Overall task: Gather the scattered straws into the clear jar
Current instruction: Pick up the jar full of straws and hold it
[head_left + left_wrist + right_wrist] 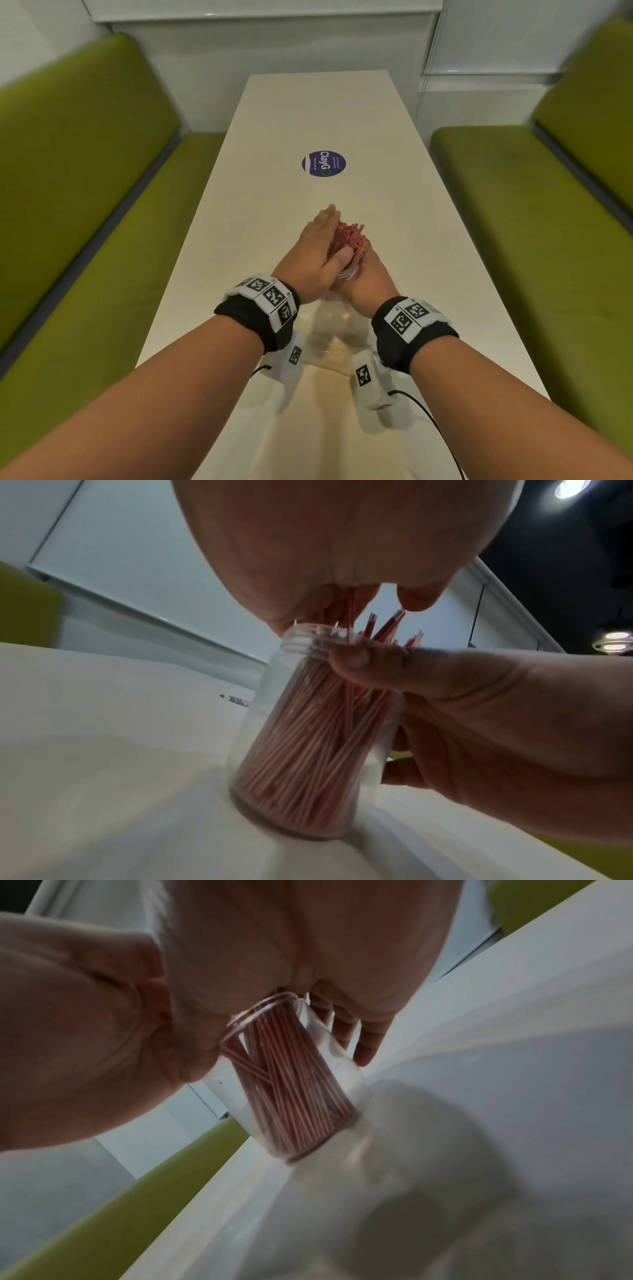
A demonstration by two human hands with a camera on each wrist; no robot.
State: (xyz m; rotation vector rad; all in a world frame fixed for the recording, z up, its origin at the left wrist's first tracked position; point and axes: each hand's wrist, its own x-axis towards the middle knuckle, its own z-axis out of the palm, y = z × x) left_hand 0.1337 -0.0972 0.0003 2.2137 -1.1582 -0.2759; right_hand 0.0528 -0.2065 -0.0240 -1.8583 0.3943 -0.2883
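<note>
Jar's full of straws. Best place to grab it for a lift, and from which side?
Probably the smooth wall of the jar, below the threaded neck, from the side. Straws stick out of the mouth, so a top grasp is blocked. The right hand already wraps that wall; the left hand lies flat against the straws.

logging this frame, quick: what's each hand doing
Left hand: fingers straight, pressing the straws.
Right hand: grips the clear jar.

The head view looks down the table [342,113]; both wrist views, close, look up at the clear jar [318,737] from opposite sides.
</note>
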